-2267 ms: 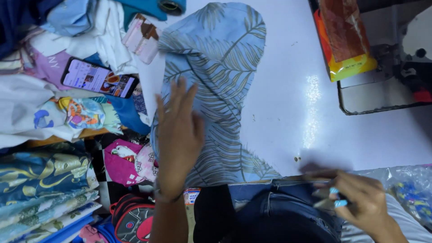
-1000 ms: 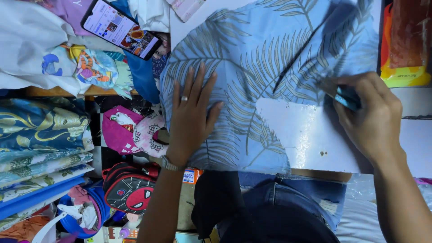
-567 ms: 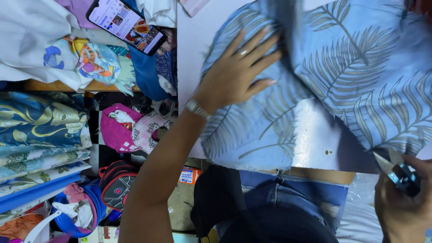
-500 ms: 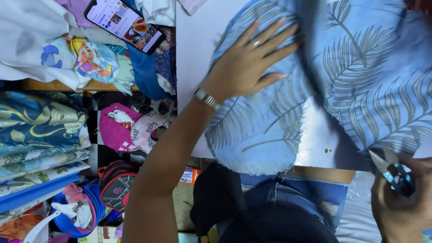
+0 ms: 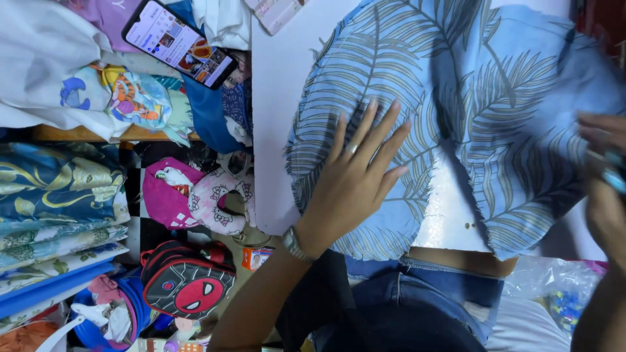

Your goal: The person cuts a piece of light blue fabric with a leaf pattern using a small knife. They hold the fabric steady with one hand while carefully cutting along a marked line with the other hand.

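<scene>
My left hand [image 5: 355,179] lies flat, fingers spread, pinning the leaf-print cloth [image 5: 456,117] to the white tabletop [image 5: 280,98]. Right of the cloth, my blurred right hand [image 5: 603,182] grips something small; I cannot tell what.

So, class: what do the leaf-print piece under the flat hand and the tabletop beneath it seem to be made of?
Leaf-print piece: thin woven cloth, matte; its lower edge is frayed into loose threads and it drapes in folds. Tabletop: probably a smooth white laminate or painted board, hard to tell which; it shows a faint sheen.

Left hand [image 5: 355,176]: slid lower on leaf-print fabric [image 5: 456,98] | Right hand [image 5: 603,189]: risen from below worktop [image 5: 280,98] edge to fabric's right side
</scene>
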